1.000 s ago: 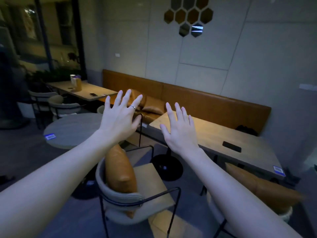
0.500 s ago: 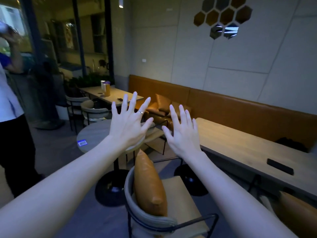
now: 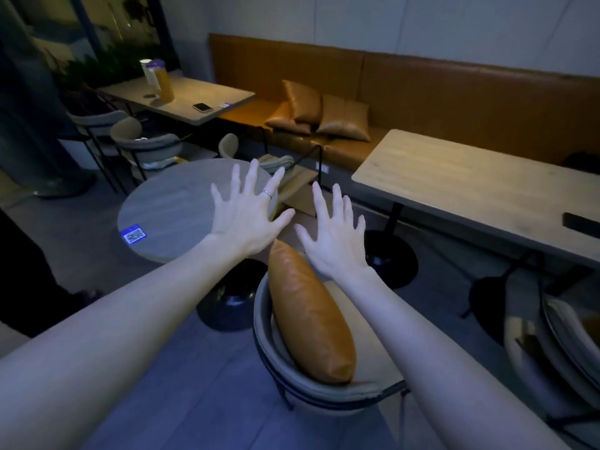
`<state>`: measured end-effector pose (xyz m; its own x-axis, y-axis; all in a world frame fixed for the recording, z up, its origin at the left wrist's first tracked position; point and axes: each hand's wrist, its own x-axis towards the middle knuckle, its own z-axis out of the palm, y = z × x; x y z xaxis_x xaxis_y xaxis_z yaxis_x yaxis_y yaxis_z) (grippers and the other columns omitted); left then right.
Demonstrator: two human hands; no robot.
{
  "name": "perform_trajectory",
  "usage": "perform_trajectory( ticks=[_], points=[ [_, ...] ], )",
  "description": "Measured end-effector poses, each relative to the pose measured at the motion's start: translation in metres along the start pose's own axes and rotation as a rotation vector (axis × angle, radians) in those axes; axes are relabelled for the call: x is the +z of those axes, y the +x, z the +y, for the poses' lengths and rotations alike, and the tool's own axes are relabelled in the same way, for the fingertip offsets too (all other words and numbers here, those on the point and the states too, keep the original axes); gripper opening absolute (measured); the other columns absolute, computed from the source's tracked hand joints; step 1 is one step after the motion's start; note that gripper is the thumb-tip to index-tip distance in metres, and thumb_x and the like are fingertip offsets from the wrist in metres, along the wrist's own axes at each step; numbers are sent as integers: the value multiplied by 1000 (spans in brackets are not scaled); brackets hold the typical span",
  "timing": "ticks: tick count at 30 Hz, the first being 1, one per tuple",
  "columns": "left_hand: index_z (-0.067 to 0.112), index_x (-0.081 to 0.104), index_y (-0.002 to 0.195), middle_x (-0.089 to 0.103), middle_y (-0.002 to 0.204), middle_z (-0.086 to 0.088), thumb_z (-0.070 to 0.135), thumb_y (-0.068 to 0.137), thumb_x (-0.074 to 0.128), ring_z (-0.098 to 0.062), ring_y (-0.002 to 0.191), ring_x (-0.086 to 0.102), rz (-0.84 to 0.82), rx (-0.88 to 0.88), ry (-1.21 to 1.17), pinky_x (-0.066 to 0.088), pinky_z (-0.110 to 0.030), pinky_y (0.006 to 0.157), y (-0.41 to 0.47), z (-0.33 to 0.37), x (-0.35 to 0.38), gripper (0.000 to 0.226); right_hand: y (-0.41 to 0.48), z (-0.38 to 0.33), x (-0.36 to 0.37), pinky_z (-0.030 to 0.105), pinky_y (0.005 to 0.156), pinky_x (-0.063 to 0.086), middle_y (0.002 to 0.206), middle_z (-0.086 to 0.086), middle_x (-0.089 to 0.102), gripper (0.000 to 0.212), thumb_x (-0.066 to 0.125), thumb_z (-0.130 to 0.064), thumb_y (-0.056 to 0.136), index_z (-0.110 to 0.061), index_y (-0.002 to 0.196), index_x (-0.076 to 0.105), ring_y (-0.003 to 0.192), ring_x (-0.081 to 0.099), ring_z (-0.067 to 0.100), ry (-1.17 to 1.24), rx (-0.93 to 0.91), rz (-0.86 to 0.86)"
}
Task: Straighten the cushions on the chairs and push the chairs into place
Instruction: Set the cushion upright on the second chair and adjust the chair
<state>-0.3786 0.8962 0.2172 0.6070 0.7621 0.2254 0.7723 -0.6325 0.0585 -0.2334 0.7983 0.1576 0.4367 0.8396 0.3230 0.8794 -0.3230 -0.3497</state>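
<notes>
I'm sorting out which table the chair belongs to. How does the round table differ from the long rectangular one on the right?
The round table has a circular greyish top; the long table has a rectangular, pale wood top. The round table carries a blue QR sticker near its edge; the long table carries a flat dark object. The round table stands left of the chair, the long table right. Both rest on dark pedestal bases.

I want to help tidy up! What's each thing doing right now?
Left hand: open, fingers spread, holding nothing.
Right hand: open, fingers spread, holding nothing.
Orange cushion: standing on edge, leaning in the chair.
Chair: out from the tables.
Bench cushions: jumbled, leaning together.
</notes>
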Motion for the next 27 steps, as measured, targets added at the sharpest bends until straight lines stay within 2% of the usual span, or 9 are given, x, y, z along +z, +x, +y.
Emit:
perform_trajectory(
  ticks=[7,12,17,22,27],
  points=[
    [47,1,162,-6,174,-8,73,92,40,-38,158,-7,-170,147,-55,12,-73,117,44,-45,82,84,-15,-4,77,69,114,23,173,9,0,88,40,-69,95,-38,161,-10,155,13,39,-48,263,-127],
    [48,-2,161,-9,174,-5,72,91,45,-37,158,-5,-378,277,-130,16,-70,118,60,-82,149,87,-52,-20,133,69,113,24,172,10,-1,91,43,-68,94,-38,160,-11,154,14,40,-124,536,-214],
    [58,8,157,-13,174,-1,78,88,45,-40,158,-4,-529,412,-217,15,-71,117,60,-99,209,81,-99,-36,180,69,111,25,171,15,4,95,41,-74,91,-35,161,-9,152,18,43,-247,744,-328],
    [55,15,157,-21,172,4,81,89,38,-42,157,-2,-645,458,-261,17,-71,117,38,-95,253,77,-117,-40,207,68,113,22,170,16,15,97,44,-74,90,-32,162,-5,152,19,43,-435,722,-332],
    [52,14,159,-22,172,5,71,95,42,-43,156,5,-619,467,-289,21,-69,116,24,-97,273,73,-125,-40,221,67,111,27,166,17,26,91,46,-68,92,-31,163,4,148,28,44,-550,692,-261]
  ],
)
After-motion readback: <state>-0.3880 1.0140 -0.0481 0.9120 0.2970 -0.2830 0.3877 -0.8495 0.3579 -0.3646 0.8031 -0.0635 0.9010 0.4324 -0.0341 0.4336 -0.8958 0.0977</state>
